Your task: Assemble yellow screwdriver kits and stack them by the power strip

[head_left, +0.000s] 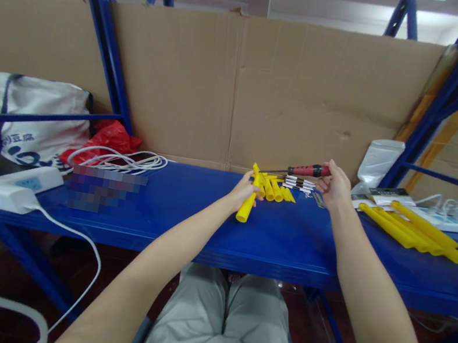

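Note:
My left hand (pixel 242 191) is closed around a yellow plastic tube (pixel 244 208), which it holds tilted over the blue shelf. In my right hand (pixel 335 185) is a screwdriver (pixel 308 170) with a red and black handle, gripped near the handle's end. Its thin shaft points left toward the tube's upper part; whether the tip touches the tube I cannot tell. Just behind and right of the held tube lie several short yellow tubes (pixel 274 189). Beside them is a small stack of white and black pieces (pixel 299 184), below the screwdriver.
Several longer yellow tubes (pixel 411 230) lie at the right, before a white power strip (pixel 453 220). A clear plastic bag (pixel 379 162) leans by the post. At left are a coiled white cable (pixel 137 162), a red bag (pixel 105 141), another power strip (pixel 9 186) and a cloth bag (pixel 39 114).

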{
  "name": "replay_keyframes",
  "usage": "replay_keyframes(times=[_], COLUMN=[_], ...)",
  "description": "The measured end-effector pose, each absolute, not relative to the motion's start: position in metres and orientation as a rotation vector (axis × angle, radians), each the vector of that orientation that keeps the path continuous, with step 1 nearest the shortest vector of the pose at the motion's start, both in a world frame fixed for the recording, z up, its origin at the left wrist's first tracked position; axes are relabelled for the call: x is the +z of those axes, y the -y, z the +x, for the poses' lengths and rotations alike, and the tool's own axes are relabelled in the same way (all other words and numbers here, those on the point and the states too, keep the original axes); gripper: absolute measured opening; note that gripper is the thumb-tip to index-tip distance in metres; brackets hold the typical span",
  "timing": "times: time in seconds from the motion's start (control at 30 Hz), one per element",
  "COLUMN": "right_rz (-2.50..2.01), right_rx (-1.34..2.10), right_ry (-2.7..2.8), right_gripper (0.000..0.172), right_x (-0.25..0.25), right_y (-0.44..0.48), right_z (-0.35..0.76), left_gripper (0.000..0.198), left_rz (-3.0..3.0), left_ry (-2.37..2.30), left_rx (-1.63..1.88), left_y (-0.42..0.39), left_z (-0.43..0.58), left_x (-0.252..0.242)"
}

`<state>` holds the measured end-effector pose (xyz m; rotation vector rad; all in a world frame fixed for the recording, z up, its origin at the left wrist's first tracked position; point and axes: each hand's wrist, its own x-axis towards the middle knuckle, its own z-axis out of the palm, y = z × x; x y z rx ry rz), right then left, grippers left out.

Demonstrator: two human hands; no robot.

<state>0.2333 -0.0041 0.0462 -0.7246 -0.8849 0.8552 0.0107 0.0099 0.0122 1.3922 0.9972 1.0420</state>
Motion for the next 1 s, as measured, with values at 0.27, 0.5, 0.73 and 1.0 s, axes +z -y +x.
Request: replay_keyframes(times=[0.27,0.5,0.73,1.0], right_rz=[-0.718,-0.721,-0.757,-0.76], right_rx=[0.882,0.799,0.818,0.794], right_ry=[0.917,0.92,0.869,0.872], right_gripper=[0.026,0.036,0.042,0.031], right_x=[0.051,0.049,0.045,0.045], right_y=[0.013,0.01,0.002,0.003], right_z=[0.227,0.227,0.233,0.23], left_gripper=[0.074,0.07,0.07,0.072], left_rz=[1.374,1.384,1.399,1.395], left_ry=[-0.989,-1.026,-1.016,-1.0], left_rx=[1.066,1.071,1.077,1.065], left_y=[-0.009,-0.01,-0.011,-0.009], left_z=[0.01,0.01,0.01,0.011], left_x=[0.013,0.013,0.011,0.013])
